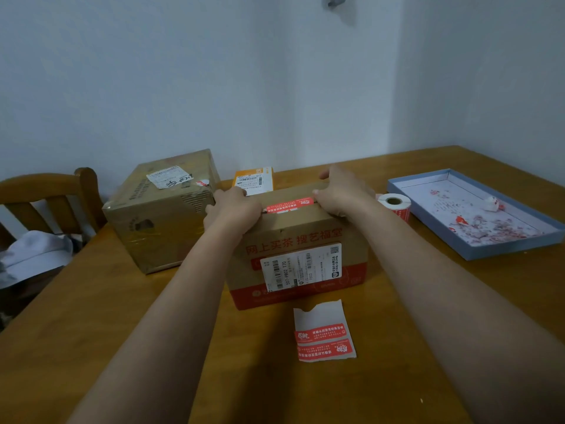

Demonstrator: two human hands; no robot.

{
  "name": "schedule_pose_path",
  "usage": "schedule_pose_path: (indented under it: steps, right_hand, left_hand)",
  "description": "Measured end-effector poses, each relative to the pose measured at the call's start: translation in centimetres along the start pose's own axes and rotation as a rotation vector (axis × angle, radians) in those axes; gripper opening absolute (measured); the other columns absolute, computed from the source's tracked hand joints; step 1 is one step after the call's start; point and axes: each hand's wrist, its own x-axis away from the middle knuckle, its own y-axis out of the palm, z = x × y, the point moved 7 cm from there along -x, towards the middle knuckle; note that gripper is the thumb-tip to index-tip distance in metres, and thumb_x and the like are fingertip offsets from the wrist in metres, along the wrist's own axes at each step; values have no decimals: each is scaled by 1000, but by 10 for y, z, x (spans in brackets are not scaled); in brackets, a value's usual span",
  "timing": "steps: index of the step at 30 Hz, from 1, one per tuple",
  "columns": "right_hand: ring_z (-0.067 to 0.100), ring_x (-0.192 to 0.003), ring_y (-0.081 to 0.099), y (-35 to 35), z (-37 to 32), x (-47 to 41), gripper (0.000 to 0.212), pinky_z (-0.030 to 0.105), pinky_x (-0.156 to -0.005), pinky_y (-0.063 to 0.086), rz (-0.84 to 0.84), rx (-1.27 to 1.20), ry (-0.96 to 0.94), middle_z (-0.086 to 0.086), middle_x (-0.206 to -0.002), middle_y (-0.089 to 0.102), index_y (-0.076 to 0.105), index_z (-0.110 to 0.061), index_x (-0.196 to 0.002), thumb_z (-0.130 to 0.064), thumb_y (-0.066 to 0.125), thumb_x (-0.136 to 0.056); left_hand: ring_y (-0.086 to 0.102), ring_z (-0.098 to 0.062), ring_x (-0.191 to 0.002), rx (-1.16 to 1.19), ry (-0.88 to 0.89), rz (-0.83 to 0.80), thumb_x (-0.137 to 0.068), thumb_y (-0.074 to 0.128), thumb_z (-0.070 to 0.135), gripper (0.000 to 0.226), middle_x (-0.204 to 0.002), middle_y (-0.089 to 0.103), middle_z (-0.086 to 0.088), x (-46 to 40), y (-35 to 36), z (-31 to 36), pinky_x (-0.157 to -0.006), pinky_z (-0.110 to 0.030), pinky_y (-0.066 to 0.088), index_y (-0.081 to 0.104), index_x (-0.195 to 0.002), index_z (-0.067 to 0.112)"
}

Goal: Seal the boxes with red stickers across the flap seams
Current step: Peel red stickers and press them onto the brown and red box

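Note:
A brown and red cardboard box with a white shipping label stands in the middle of the table. A red sticker lies along its top, between my two hands. My left hand rests on the box top at the sticker's left end, fingers bent downward. My right hand lies on the top at the sticker's right end, thumb by the sticker's tip. In front of the box is a torn white backing strip carrying two red stickers. A sticker roll stands just right of the box.
A larger taped brown box sits to the left, a small orange box behind. A shallow blue box lid with red-patterned lining lies at the right. A wooden chair and white cloth are at the left edge.

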Motion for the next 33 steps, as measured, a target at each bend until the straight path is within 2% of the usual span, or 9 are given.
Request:
schedule_pose_path:
  steps: [5,8,11,18,20,23,25,29,33]
  right_hand:
    - [33,-128,45,6,-7,9,99,43,-94,42,16,132,74,12,-142,47,34,-12,-141,-82,48,-73]
    - [36,-129,41,11,-13,16,111,46,-97,36,90,272,80,20,-141,44,33,-11,-141,-92,38,-66]
    - [37,-129,41,10,-14,12,104,46,-98,37,75,251,80,21,-141,42,33,-11,-140,-86,45,-70]
    - [31,-116,54,-5,-1,5,53,34,-78,40,56,-58,-13,12,-133,53,29,-9,-140,-35,47,-98]
    - [31,-121,51,-5,-2,8,63,38,-84,40,36,-111,-10,11,-138,50,27,-11,-142,-48,47,-95]
    - [33,-130,46,4,-6,14,104,42,-95,42,25,107,-14,12,-144,45,23,-14,-148,-83,47,-73]
    - [33,-131,44,6,-9,15,119,43,-98,41,26,176,-24,13,-145,43,22,-15,-149,-90,50,-61]
    - [31,-129,46,3,-6,9,113,43,-96,44,-10,105,24,9,-144,44,26,-17,-147,-80,65,-61]
    - [29,-121,52,2,-5,8,95,38,-81,46,-11,66,67,6,-137,48,32,-21,-140,-66,74,-67]
  left_hand:
    - [30,-35,-134,6,-24,25,-98,37,24,46,-149,31,-10,5,-4,1,-105,-49,32,40,-144,20]
    - [31,-35,-133,-31,-4,30,-99,34,24,46,-147,32,-10,9,-4,3,-102,-47,32,39,-144,19]
    - [31,-36,-133,-68,13,13,-97,35,25,47,-147,33,-10,8,-3,3,-101,-46,33,38,-144,18]
    - [28,-36,-137,-126,1,-5,-93,39,60,68,-152,27,-10,5,1,4,-105,-47,32,35,-147,19]
    - [25,-36,-139,-154,-4,-5,-90,37,68,77,-154,24,-10,7,2,6,-106,-46,30,33,-148,17]
    - [24,-36,-140,-204,-1,-22,-80,35,81,94,-155,21,-10,11,5,8,-107,-46,29,31,-149,16]
    - [24,-37,-140,-248,12,-43,-78,38,83,98,-155,20,-10,11,5,7,-107,-47,29,29,-150,17]
    - [21,-38,-141,-244,17,-91,-75,48,81,98,-155,18,-9,8,4,6,-108,-50,29,28,-150,20]
    - [25,-36,-138,-150,5,-58,-74,62,72,92,-153,22,-7,6,2,6,-106,-50,31,33,-148,24]
